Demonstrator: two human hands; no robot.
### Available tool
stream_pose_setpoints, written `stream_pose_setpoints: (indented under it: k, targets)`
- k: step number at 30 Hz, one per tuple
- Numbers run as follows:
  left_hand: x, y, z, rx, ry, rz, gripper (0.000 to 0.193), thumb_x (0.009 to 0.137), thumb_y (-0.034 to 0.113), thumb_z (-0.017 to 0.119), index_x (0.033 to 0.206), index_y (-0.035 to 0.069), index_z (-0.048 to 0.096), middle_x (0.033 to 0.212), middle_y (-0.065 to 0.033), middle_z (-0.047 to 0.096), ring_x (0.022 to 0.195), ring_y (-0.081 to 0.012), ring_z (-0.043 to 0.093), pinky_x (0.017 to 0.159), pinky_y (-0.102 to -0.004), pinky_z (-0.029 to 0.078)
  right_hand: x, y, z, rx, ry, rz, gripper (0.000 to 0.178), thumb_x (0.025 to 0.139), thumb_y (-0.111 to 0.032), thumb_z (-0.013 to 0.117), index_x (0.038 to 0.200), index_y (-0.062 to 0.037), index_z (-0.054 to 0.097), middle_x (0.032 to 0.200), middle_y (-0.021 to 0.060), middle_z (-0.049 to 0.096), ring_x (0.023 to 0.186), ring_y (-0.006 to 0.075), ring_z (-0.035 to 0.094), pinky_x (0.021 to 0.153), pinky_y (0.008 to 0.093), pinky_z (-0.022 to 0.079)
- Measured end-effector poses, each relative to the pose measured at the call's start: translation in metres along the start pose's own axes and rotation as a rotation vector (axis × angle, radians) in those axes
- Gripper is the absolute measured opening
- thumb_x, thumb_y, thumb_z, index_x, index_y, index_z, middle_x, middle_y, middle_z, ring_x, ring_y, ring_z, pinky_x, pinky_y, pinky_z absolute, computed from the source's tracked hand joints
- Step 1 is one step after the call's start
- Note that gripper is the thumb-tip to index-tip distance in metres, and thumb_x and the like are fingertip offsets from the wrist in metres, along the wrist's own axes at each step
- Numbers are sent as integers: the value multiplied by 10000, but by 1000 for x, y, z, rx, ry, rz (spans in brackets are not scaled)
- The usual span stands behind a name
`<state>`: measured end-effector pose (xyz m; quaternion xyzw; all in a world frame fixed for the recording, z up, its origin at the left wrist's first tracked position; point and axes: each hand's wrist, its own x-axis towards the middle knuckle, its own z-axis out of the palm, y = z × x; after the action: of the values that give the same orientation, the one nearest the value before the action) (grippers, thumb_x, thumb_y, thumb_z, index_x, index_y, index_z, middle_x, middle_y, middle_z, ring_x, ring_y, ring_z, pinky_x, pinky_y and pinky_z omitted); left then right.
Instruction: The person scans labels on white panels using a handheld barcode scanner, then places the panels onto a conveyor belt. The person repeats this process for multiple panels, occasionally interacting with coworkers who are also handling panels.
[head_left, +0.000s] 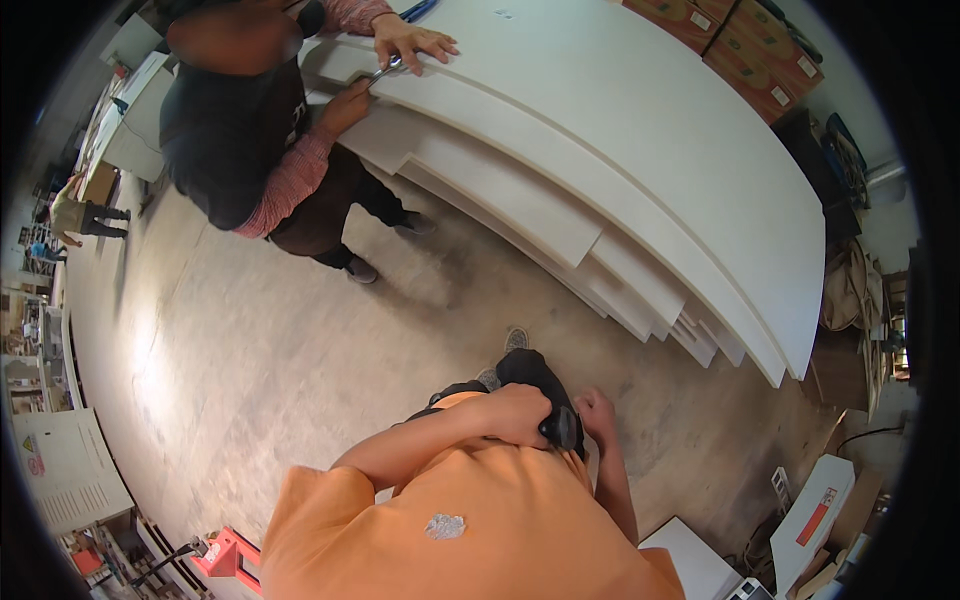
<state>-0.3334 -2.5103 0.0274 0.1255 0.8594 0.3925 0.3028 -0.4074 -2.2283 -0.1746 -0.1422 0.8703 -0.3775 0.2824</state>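
My left hand (pixel 520 413) is drawn across the front of my waist with its fingers curled. It touches or lies right beside a black, glossy object (pixel 562 428) at my belt; its kind I cannot make out. Beside my right thigh, my right hand (pixel 597 414) hangs with the fingers folded in, and whatever they may hold is hidden. Ahead stands a large stack of white boards (pixel 600 130) with stepped edges. At its far left corner a co-worker (pixel 240 150) grips a shiny metal tool (pixel 385 70), with one hand flat on the top board.
Brown cardboard boxes (pixel 765 60) are piled behind the boards. To my left is a white cabinet (pixel 70 470), with a red metal frame (pixel 228 560) nearer me. Other people (pixel 85 215) stand far left. Concrete floor (pixel 250 350) lies between me and the stack.
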Motion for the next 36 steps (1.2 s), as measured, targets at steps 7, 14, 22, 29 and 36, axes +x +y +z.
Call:
stream_pose_setpoints:
  k: [7, 14, 22, 29, 36]
  targets:
    - [22, -10, -68, -87, 136, -209, 412, 761, 380, 728, 875, -16, 720, 812, -229, 686, 816, -406, 671, 756, -464, 533, 71, -218, -97, 113, -42, -334, 215, 906, -97, 658, 1092, 11, 647, 881, 151, 718, 817, 267, 715, 745, 352, 551]
    - [42, -23, -114, -266, 379, -116, 436, 749, 371, 725, 864, -47, 680, 852, -239, 684, 850, -411, 666, 769, -463, 529, 125, -291, -171, -41, 269, -703, 156, 872, 9, 658, 1027, 5, 668, 764, 104, 653, 647, 214, 626, 607, 306, 506]
    - [63, -41, -191, -397, 327, 55, 435, 758, 264, 766, 1088, 0, 664, 945, -188, 687, 869, -345, 680, 788, -400, 537, 192, -317, -165, -93, 498, -806, 133, 862, 50, 662, 993, 20, 663, 776, 117, 642, 656, 207, 617, 592, 293, 508]
    - [75, -67, -254, -821, 529, 140, 530, 763, 122, 815, 1242, 11, 618, 1038, -96, 695, 921, -189, 671, 850, -338, 531, 239, -329, -146, -166, 580, -616, 67, 874, 16, 669, 938, 3, 680, 709, 88, 606, 553, 167, 527, 514, 288, 424]
    - [95, -86, -281, -826, 619, 266, 370, 754, 133, 805, 1071, 13, 657, 943, -122, 647, 862, -236, 644, 779, -351, 521, 236, -323, -143, -135, 642, -536, 55, 902, -32, 660, 937, -6, 693, 691, 60, 600, 541, 145, 494, 499, 273, 376]
